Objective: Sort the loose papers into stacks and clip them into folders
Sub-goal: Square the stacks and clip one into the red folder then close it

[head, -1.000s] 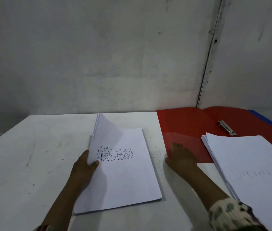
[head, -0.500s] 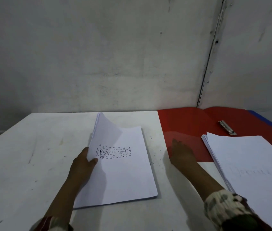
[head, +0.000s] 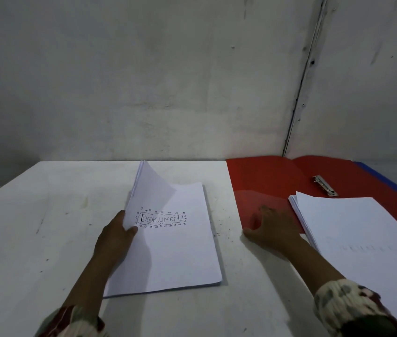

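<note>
A stack of papers (head: 168,239) marked "DOKUMEN" is gripped at its lifted left edge by the left hand (head: 116,235). The right hand (head: 269,227) is laid flat on an open red folder (head: 265,176), beside a second stack (head: 363,239) on the table (head: 34,227).

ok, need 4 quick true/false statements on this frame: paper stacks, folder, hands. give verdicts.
1. The left hand lifts the left edge of the white paper stack marked "DOKUMEN". True.
2. The open red plastic folder is shut. False: it lies open, metal clip exposed.
3. The right hand rests flat on the folder's lower left corner. True.
4. The second white paper stack is fastened under the clip. False: it lies short of the clip, unclipped.
</note>
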